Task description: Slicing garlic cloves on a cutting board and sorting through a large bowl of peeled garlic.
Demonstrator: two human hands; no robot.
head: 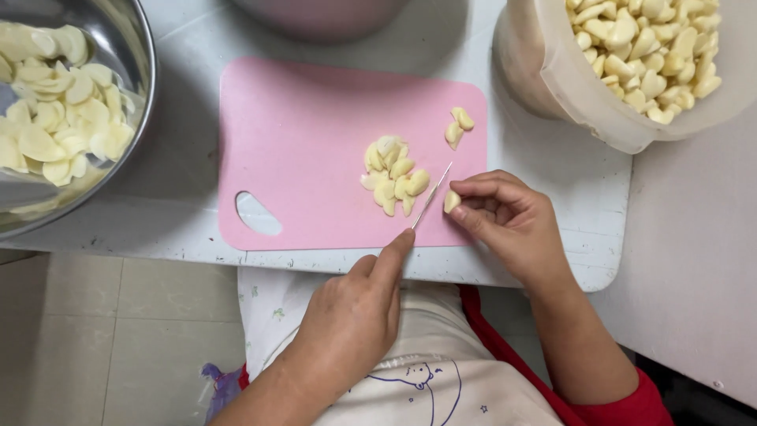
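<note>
On the pink cutting board [315, 150], near the surface's front edge, the left hand [351, 315] grips a thin knife [432, 196], its blade beside a garlic clove [451, 201] pinched in the right hand [509, 217]. A pile of garlic slices [394, 175] lies just left of the blade. A steel bowl of slices [138, 47] crowds the left edge; a plastic tub of whole cloves [583, 87] fills the far right corner.
</note>
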